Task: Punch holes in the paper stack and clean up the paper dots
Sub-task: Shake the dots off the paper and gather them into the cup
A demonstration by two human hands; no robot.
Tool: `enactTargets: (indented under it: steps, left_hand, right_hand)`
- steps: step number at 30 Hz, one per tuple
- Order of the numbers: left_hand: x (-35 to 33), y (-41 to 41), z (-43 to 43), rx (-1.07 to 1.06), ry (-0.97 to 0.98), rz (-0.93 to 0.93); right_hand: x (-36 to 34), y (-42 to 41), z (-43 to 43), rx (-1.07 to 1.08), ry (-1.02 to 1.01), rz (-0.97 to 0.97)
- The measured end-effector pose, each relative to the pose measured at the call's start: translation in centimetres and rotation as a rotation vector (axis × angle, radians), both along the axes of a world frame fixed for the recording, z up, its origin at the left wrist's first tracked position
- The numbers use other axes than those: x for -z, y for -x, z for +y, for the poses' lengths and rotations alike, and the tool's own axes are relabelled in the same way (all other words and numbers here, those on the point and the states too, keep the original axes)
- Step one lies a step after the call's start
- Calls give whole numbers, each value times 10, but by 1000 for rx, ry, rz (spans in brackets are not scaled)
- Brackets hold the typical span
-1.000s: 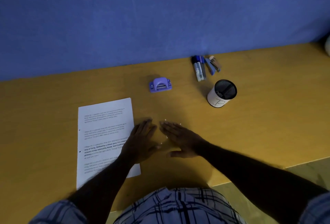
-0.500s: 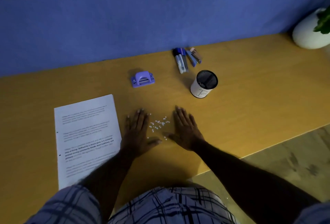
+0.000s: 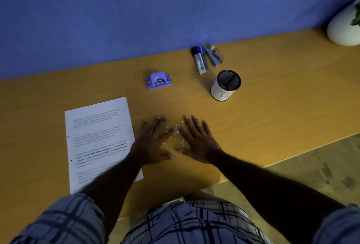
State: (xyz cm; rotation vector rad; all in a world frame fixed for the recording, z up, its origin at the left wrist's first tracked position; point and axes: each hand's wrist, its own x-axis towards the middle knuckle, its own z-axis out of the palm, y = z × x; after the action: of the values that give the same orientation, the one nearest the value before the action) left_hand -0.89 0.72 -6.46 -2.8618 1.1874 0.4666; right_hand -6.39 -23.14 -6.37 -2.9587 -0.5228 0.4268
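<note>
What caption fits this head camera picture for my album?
Left hand and right hand, flat on the desk, flank the paper dots beside the punched paper stack.

Blue wall [image 3: 136, 10] behind yellow desk [image 3: 272, 97], dim light.

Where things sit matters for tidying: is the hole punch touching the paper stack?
Apart. The head view shows bare table between hole punch and paper stack.

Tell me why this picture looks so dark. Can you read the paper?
Head view: the light is dim and bluish, so the left hand and right hand look almost black; the paper is bright, yet only its bold lines stand out, small print too blurry to read; the paper dots show between the hands.
</note>
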Motion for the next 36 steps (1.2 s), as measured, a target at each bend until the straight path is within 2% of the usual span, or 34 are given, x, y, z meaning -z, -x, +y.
enactTargets:
  steps: [2,6,8,11,16,18,25,30,33,36]
  left_hand:
    - [-1,5,2,-28,21,4]
    - [-2,14,8,-158,47,11]
    - [-3,18,11,-192,22,13]
    - [-4,21,11,-219,5,9]
    - [-4,25,7,-209,32,-41]
    - [-4,23,7,-193,18,-53]
    - [4,18,-8,-205,39,-34]
    - [8,25,-14,-136,46,-34]
    - [5,31,-14,-73,52,-39]
    - [3,36,-9,-108,66,-40]
  right_hand:
    - [0,0,-2,-42,-8,-13]
    - [-5,-9,-2,150,-46,11]
    - [-7,-14,2,171,-41,27]
    - [-5,-15,14,110,-43,21]
    - [2,-7,22,-150,-29,-32]
    - [1,-3,18,-186,-66,-61]
    - [-1,24,-20,236,-136,-45]
    - [3,30,-18,245,-84,-60]
    - [6,29,-2,163,-64,-74]
    - [10,28,18,106,-57,-71]
